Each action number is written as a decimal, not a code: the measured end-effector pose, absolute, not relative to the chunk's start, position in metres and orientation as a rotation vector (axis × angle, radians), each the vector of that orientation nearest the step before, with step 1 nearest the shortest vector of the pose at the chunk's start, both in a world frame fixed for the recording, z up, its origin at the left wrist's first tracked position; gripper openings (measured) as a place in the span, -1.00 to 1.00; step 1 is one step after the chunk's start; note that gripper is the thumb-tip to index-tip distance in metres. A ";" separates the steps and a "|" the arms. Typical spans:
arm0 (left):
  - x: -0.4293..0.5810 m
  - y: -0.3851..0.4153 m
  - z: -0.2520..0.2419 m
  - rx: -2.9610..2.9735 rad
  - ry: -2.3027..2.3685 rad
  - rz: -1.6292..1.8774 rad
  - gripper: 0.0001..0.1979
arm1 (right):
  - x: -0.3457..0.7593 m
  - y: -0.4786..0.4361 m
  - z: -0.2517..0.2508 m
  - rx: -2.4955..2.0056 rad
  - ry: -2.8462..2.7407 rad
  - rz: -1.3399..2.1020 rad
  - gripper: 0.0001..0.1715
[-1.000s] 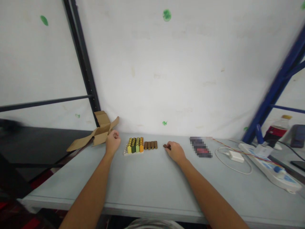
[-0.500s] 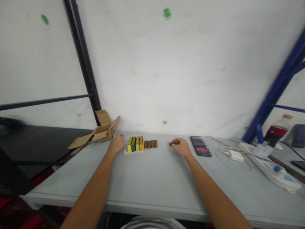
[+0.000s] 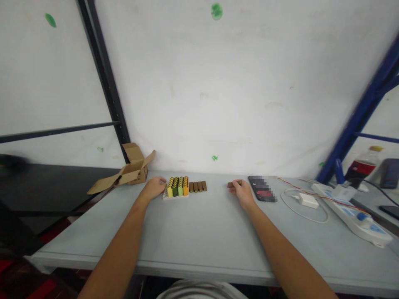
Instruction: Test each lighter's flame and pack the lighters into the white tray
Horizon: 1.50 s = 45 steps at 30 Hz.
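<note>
My right hand (image 3: 245,194) is closed on a small brown block (image 3: 231,184), pinched between thumb and fingers just above the table. On the left, my left hand (image 3: 154,187) rests beside a white base (image 3: 176,197), its slightly curled fingers apart and close to the base's left edge; whether they touch it is hard to tell. Upright on that base stand rows of small pieces (image 3: 177,187) in yellow, dark green, light green and orange, with dark-patterned tops. Directly to their right, several brown blocks (image 3: 198,187) lie side by side on the table.
An opened cardboard box (image 3: 137,171) is at the back left by the black frame post. To the right of my right hand lies a dark phone (image 3: 261,189). Beyond it are a white adapter (image 3: 308,200) with a cable, a power strip (image 3: 352,216) and a bottle (image 3: 364,164).
My right hand has moved slightly right with the brown block, which is now turned more level. The fingers of my left hand have bent closer to the white base. The view has shifted slightly.
</note>
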<state>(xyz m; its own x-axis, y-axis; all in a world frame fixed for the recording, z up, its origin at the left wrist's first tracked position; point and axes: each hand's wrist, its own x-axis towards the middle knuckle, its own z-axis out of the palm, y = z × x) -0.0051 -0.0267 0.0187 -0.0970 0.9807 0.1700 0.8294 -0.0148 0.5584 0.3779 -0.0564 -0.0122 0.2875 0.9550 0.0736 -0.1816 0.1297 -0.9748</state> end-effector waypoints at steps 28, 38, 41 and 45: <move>0.009 -0.029 0.013 1.743 1.490 0.918 -0.50 | 0.377 -0.068 0.007 -1.016 -1.348 1.046 -0.62; 0.012 -0.032 0.017 1.740 1.499 0.905 -0.53 | 0.373 -0.081 0.017 -0.984 -1.513 1.008 -0.74; 0.012 -0.034 0.019 1.758 1.481 0.905 -0.56 | 0.367 -0.086 0.021 -0.942 -1.454 1.101 -0.76; 0.013 -0.035 0.020 1.765 1.476 0.910 -0.58 | 0.362 -0.091 0.025 -0.918 -1.468 1.076 -0.74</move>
